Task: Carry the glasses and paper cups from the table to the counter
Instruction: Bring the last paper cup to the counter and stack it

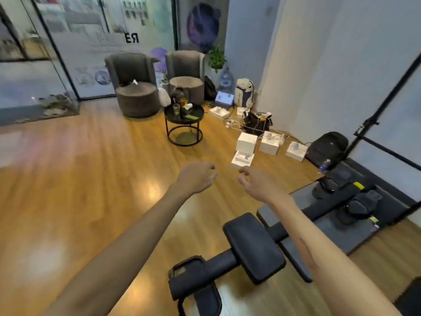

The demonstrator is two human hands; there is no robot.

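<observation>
1. Head view showed a room with a wooden floor [91,179], and at the far left of the frame glass partitions [57,53] closed off the space; no counter could be picked out anywhere in the frame.
2. Left of centre in the upper frame stood two grey armchairs [134,87], and just right of them, in front of the second chair, a small round black table [184,115].
3. On that table stood a clear glass [176,109] near its left edge, beside a darker bottle-like shape and something white that may have been a paper cup [188,106]; blur made the count and kind of items impossible to settle.
4. At mid-frame the left hand [198,176] was stretched forward, fingers loosely curled and holding nothing.
5. Just to its right, the right hand [255,183] was likewise extended, fingers relaxed and spread a little, also empty; the two hands were near each other but apart.
6. Both hands were well apart from the table, so I judged the step to be the approach to the table for a pick-up, with nothing carried at that moment.
7. The next move called for closing the gap across open floor, then taking the glass upright in one hand and a cup in the other.
8. Lower right of the frame held black padded equipment [255,247] on a mat, and white boxes [247,142] with cables lay right of the table, so the path needed to keep left of them.
</observation>
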